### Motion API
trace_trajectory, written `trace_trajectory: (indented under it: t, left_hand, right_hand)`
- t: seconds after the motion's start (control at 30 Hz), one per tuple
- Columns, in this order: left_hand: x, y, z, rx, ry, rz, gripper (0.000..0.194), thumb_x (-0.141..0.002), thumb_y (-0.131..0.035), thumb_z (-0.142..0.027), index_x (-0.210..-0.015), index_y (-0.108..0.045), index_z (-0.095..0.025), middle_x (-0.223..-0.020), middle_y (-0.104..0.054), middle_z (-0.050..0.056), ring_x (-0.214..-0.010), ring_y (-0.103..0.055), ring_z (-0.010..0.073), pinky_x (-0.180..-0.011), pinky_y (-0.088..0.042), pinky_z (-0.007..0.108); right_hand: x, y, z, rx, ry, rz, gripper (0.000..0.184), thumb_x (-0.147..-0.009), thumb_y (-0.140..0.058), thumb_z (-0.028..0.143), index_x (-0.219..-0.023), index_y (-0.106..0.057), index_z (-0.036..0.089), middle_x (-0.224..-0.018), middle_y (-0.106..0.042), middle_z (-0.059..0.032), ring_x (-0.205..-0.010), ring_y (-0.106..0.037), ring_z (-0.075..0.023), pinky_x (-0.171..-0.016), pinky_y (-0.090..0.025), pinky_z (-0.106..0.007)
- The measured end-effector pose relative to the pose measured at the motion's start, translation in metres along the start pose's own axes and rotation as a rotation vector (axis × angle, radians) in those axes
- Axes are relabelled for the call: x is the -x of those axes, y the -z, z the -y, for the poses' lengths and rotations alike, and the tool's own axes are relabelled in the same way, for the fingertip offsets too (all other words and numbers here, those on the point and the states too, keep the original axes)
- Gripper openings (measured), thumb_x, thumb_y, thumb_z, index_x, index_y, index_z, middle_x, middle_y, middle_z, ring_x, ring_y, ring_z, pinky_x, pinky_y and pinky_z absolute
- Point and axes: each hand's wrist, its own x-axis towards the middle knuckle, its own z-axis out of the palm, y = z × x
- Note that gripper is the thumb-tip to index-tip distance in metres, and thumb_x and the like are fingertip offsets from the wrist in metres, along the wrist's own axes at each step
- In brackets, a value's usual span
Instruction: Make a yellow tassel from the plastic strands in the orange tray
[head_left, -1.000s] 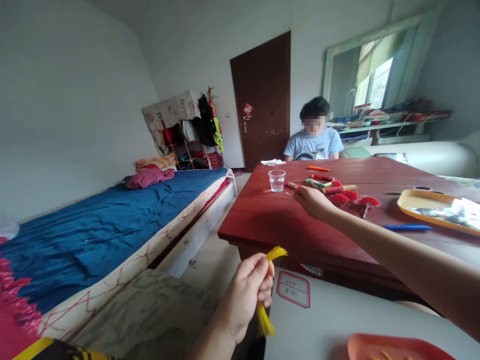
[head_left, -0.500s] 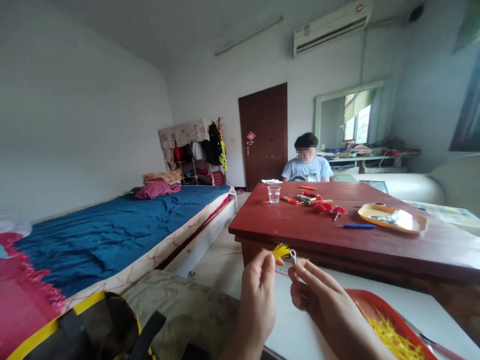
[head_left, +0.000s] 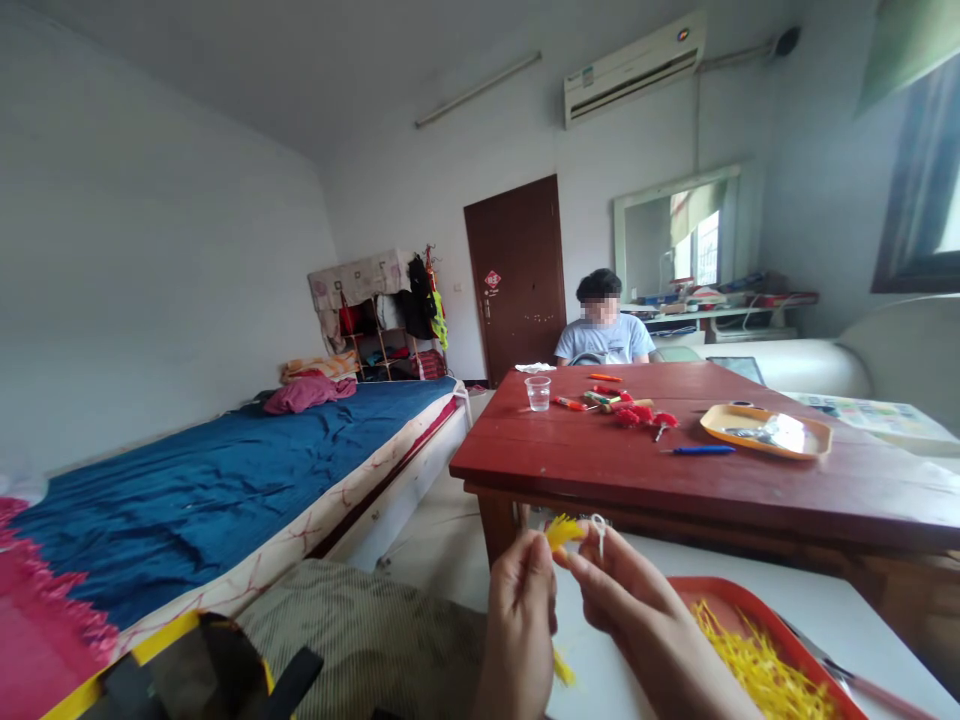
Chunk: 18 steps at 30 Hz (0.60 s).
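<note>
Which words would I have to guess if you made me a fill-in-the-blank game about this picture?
1. The left hand pinches a bundle of strands whose colour is ____.
2. The right hand holds a cord whose top end is bent into a ____.
3. On the table, the colour of the pen-like tool nearest the yellow tray is ____.
4. The colour of the door is ____.

Missing words: yellow; loop; blue; brown.

A bedroom in a home, shown by the bed (head_left: 225, 480), clothes rack (head_left: 386, 310) and dressing mirror (head_left: 649, 250).
</note>
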Motion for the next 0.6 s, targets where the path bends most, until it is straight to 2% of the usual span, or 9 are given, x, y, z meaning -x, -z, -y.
trace_trajectory:
  t: [0.1,0.2,0.27,0.33,0.4,0.5,0.53,0.6]
  left_hand:
    - [0.007,-0.001,-0.004,0.091,0.105,0.069,0.051,-0.059,-0.060,-0.062,-0.076,-0.059,-0.014,-0.044,-0.030,-0.010,-0.040,-0.024,0.0045,-0.039,-0.019,0.017]
    - [0.011,0.002,-0.009,0.134,0.167,0.214,0.046,-0.063,-0.062,-0.057,-0.081,-0.062,-0.014,-0.042,-0.025,-0.011,-0.036,-0.019,0.0034,-0.037,-0.015,0.018]
    - [0.011,0.004,-0.010,0.166,0.209,0.332,0.044,-0.065,-0.061,-0.055,-0.080,-0.063,-0.014,-0.042,-0.022,-0.012,-0.036,-0.015,0.0025,-0.036,-0.013,0.018]
    - [0.012,0.005,-0.010,0.194,0.227,0.393,0.043,-0.066,-0.061,-0.055,-0.079,-0.064,-0.014,-0.042,-0.021,-0.012,-0.036,-0.013,0.0018,-0.036,-0.013,0.017]
    - [0.012,0.005,-0.009,0.192,0.194,0.388,0.044,-0.065,-0.062,-0.054,-0.082,-0.066,-0.014,-0.044,-0.027,-0.010,-0.036,-0.021,0.0015,-0.038,-0.019,0.017]
    - [0.011,0.004,-0.007,0.148,0.125,0.372,0.048,-0.065,-0.061,-0.056,-0.087,-0.067,-0.014,-0.050,-0.043,-0.004,-0.042,-0.042,0.0057,-0.043,-0.030,0.019]
    - [0.010,0.005,-0.007,0.137,0.137,0.392,0.049,-0.066,-0.060,-0.057,-0.088,-0.067,-0.014,-0.049,-0.043,-0.004,-0.040,-0.041,0.0056,-0.042,-0.030,0.019]
    - [0.010,0.006,-0.007,0.120,0.199,0.431,0.050,-0.066,-0.058,-0.058,-0.088,-0.067,-0.013,-0.045,-0.035,-0.008,-0.035,-0.028,0.0026,-0.038,-0.022,0.018]
  right_hand:
    - [0.000,0.001,0.007,0.135,0.004,0.117,0.029,-0.066,-0.068,0.044,-0.080,-0.060,0.020,-0.056,-0.045,0.0060,-0.052,-0.042,-0.0108,-0.052,-0.032,-0.022]
    - [-0.002,0.006,0.012,0.152,-0.005,0.249,0.031,-0.068,-0.065,0.045,-0.084,-0.062,0.018,-0.050,-0.044,0.0063,-0.045,-0.034,-0.0088,-0.047,-0.025,-0.023]
    - [-0.004,0.010,0.013,0.166,0.013,0.240,0.029,-0.066,-0.068,0.042,-0.080,-0.065,0.017,-0.049,-0.042,0.0067,-0.045,-0.028,-0.0070,-0.045,-0.020,-0.022]
    - [-0.006,0.013,0.012,0.186,0.042,0.232,0.027,-0.064,-0.070,0.041,-0.071,-0.066,0.016,-0.046,-0.040,0.0073,-0.044,-0.023,-0.0059,-0.044,-0.016,-0.021]
    - [-0.006,0.014,0.010,0.197,0.058,0.257,0.028,-0.066,-0.068,0.044,-0.068,-0.066,0.016,-0.041,-0.040,0.0071,-0.041,-0.022,-0.0051,-0.042,-0.013,-0.022]
    - [-0.004,0.013,0.007,0.211,0.052,0.287,0.034,-0.069,-0.063,0.049,-0.065,-0.065,0.015,-0.038,-0.047,0.0038,-0.036,-0.028,-0.0051,-0.041,-0.012,-0.023]
    - [-0.004,0.012,0.007,0.215,0.049,0.273,0.035,-0.068,-0.063,0.049,-0.064,-0.065,0.015,-0.038,-0.046,0.0040,-0.036,-0.028,-0.0049,-0.040,-0.012,-0.023]
    - [-0.003,0.012,0.007,0.222,0.045,0.224,0.035,-0.063,-0.068,0.049,-0.061,-0.065,0.014,-0.039,-0.039,0.0065,-0.038,-0.023,-0.0038,-0.040,-0.012,-0.022]
